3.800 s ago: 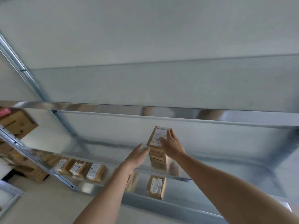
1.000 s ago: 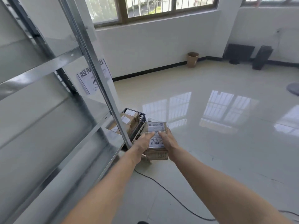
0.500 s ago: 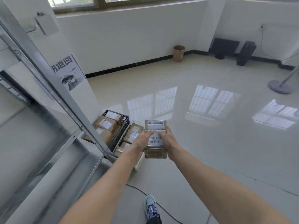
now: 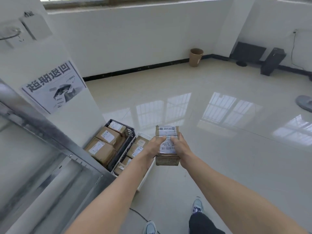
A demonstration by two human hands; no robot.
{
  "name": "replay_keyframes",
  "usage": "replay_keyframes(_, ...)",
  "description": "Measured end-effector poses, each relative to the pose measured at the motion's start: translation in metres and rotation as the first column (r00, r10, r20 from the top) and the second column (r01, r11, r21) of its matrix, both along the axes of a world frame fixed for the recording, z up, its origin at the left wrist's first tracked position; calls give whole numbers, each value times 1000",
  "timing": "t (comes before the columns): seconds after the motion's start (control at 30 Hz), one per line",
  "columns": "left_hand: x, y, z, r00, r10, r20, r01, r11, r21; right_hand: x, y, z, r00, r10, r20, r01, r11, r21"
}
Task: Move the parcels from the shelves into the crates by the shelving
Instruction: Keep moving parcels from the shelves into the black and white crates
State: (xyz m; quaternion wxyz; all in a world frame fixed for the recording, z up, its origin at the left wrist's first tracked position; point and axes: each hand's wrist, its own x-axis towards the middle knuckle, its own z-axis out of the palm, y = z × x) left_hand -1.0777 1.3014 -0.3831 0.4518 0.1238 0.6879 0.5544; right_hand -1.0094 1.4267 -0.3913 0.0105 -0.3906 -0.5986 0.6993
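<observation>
Both arms reached forward, the left hand (image 4: 154, 146) and right hand (image 4: 179, 146) gripping 1 labelled parcel (image 4: 167, 146) from either side, thumbs on top. It hung above the floor, just right of the white crate (image 4: 145, 174) and black crate (image 4: 128, 137), both holding parcels beside the shelving (image 4: 50, 149).

Bold black characters on the poster (image 4: 54, 86), left on the pillar (image 4: 76, 120): 超期退回. The held parcel (image 4: 167, 160) carries a white label (image 4: 166, 132) with a barcode, its print too fine to read.

Glossy, mirror-smooth floor (image 4: 219, 157); matt cardboard parcel (image 4: 167, 160) with paper label (image 4: 167, 132); dull grey metal shelving (image 4: 42, 132); black plastic crate (image 4: 125, 146).
</observation>
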Motion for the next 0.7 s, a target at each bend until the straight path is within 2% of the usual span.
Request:
replay_keyframes(0.1, -15, 28, -5, 995, 96, 10, -96, 995, -41, -22, 31, -7, 998, 59, -3, -59, 998, -9)
replay_keyframes(0.27, -33, 91, -14, 969, 242, 50, -241, 970, -21, -60, 101, -17, 979, 204, 27, -204, 979, 20)
replay_keyframes(0.47, -55, 154, -27, 880, 461, 111, -463, 886, -11, -108, 167, -24, 910, 407, 73, -411, 911, 47)
replay_keyframes(0.7, -81, 169, -51, 759, 631, 160, -632, 773, -49, -157, 184, -48, 826, 557, 90, -560, 828, 7)
